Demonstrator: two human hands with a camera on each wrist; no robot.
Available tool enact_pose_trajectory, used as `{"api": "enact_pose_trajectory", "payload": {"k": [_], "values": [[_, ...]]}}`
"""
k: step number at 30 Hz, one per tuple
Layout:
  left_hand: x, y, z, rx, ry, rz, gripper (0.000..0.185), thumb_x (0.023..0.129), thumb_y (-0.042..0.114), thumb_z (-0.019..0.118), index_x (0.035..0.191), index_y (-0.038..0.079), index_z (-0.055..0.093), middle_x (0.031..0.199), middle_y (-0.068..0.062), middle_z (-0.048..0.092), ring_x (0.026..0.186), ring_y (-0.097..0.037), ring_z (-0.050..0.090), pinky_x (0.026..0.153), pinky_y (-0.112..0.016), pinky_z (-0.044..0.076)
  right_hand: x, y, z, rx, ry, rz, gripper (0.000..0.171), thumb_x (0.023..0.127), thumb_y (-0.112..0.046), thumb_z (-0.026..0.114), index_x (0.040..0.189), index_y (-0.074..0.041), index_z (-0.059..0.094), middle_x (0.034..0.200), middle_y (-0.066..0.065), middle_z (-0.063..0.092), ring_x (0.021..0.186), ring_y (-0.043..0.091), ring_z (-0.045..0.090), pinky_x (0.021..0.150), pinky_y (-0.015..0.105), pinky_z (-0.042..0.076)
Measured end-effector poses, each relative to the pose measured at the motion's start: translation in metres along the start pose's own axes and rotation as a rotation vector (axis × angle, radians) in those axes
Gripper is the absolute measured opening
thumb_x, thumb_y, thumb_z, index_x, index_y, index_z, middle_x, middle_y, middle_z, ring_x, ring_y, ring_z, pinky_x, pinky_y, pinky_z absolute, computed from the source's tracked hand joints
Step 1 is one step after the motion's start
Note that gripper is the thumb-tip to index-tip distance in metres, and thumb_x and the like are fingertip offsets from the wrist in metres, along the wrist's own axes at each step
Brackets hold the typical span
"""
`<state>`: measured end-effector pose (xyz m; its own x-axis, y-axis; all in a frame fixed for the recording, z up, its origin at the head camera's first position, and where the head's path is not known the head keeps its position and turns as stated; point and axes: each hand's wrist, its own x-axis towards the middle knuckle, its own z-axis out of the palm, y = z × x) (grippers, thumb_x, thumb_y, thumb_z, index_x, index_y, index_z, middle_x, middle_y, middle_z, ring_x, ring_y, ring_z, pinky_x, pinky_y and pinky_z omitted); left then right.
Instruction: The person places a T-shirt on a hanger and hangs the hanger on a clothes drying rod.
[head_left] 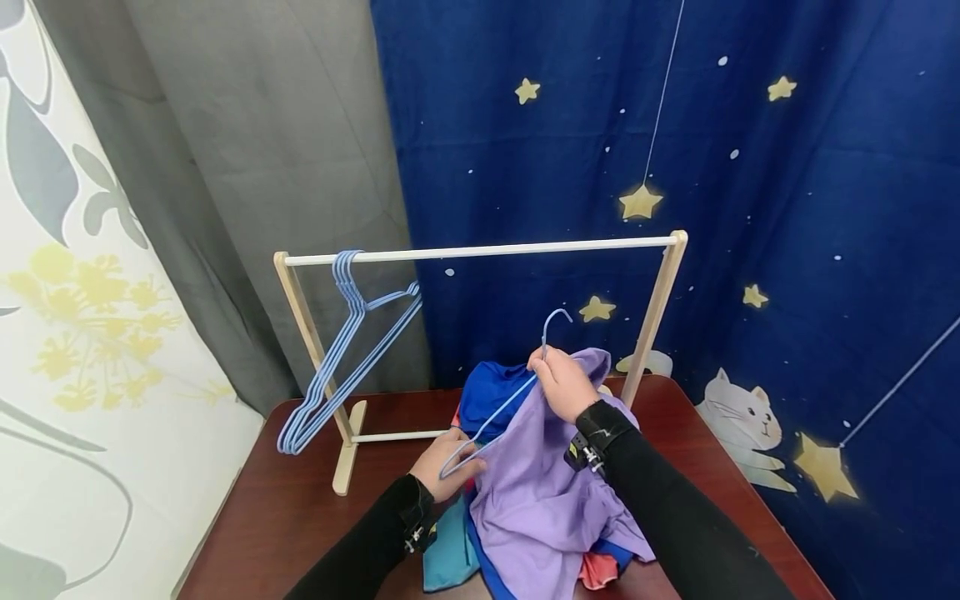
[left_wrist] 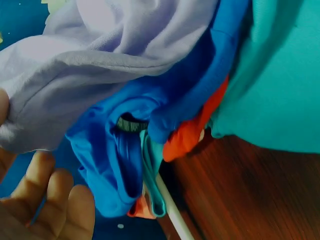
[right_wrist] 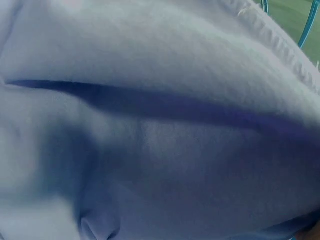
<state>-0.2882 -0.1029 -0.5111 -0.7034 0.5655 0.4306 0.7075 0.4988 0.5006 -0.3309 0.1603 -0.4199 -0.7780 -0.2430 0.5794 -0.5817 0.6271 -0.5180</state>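
Observation:
A light-blue wire hanger [head_left: 501, 408] slants across a purple shirt [head_left: 536, 492] that tops a pile of clothes. My right hand [head_left: 557, 382] grips the hanger just below its hook, at the shirt's upper edge. My left hand [head_left: 448, 463] lies under the hanger's lower end at the shirt's left edge. In the left wrist view its fingers [left_wrist: 52, 200] look loosely straight beside the purple shirt [left_wrist: 100, 55] and a blue garment [left_wrist: 115, 150]. Purple cloth [right_wrist: 160, 120] fills the right wrist view.
A wooden rack with a white rod [head_left: 480, 248] stands at the back of the dark red table [head_left: 285, 517]. Several blue hangers [head_left: 341, 358] hang at the rod's left end. Blue [head_left: 491, 387], teal [head_left: 450, 554] and orange-red [head_left: 598, 571] garments lie under the purple shirt.

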Motion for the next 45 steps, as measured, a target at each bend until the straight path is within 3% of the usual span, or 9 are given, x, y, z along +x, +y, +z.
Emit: {"api": "enact_pose_trajectory", "payload": {"k": [6,15,25,34,40,45], "values": [[-0.006,0.002,-0.009,0.007,-0.060,-0.211,0.029,0.096,0.030,0.069,0.071,0.022,0.057,0.074,0.008,0.046,0.069,-0.008,0.045,0.062,-0.027,0.038,0.004,0.002,-0.001,-0.022,0.024,0.040,0.018,0.105,-0.008,0.047,0.098,-0.003,0.063,0.100,0.012,0.066,0.096,0.030,0.060,0.089,0.048,0.045],[-0.013,0.003,-0.015,-0.029,-0.081,-0.328,0.033,0.096,0.034,0.070,0.070,0.021,0.053,0.063,0.010,0.039,0.058,-0.006,0.042,0.056,-0.025,0.035,0.007,0.008,-0.004,-0.088,0.008,0.059,0.020,0.105,-0.010,0.047,0.097,-0.002,0.064,0.098,0.012,0.066,0.094,0.031,0.060,0.088,0.048,0.045],[-0.018,0.011,-0.024,-0.001,-0.048,-0.331,0.025,0.096,0.035,0.070,0.075,0.023,0.063,0.064,0.010,0.047,0.061,-0.007,0.046,0.056,-0.026,0.039,0.009,0.011,-0.009,-0.154,-0.001,0.085,0.021,0.104,-0.009,0.048,0.096,-0.002,0.066,0.096,0.013,0.068,0.093,0.033,0.062,0.088,0.049,0.046],[-0.019,0.012,-0.030,0.082,-0.058,-0.280,0.036,0.094,0.036,0.071,0.067,0.021,0.053,0.058,0.012,0.040,0.057,-0.005,0.042,0.054,-0.025,0.035,0.010,0.008,-0.012,-0.182,-0.040,0.107,0.021,0.103,-0.009,0.047,0.095,-0.002,0.065,0.094,0.013,0.067,0.093,0.033,0.063,0.088,0.049,0.047],[-0.021,0.013,-0.041,0.071,-0.102,-0.280,0.036,0.094,0.034,0.072,0.066,0.019,0.056,0.056,0.013,0.048,0.054,-0.004,0.045,0.051,-0.025,0.037,0.011,0.009,-0.011,-0.205,-0.083,0.140,0.021,0.104,-0.011,0.047,0.095,-0.004,0.065,0.094,0.010,0.066,0.092,0.029,0.063,0.088,0.047,0.048],[-0.021,0.016,-0.047,0.068,-0.166,-0.261,0.035,0.094,0.034,0.072,0.065,0.022,0.057,0.055,0.015,0.053,0.053,-0.003,0.050,0.050,-0.026,0.040,0.008,0.012,-0.010,-0.235,-0.116,0.118,0.019,0.103,-0.011,0.049,0.092,-0.007,0.064,0.091,0.006,0.066,0.088,0.026,0.063,0.085,0.045,0.049]]}}
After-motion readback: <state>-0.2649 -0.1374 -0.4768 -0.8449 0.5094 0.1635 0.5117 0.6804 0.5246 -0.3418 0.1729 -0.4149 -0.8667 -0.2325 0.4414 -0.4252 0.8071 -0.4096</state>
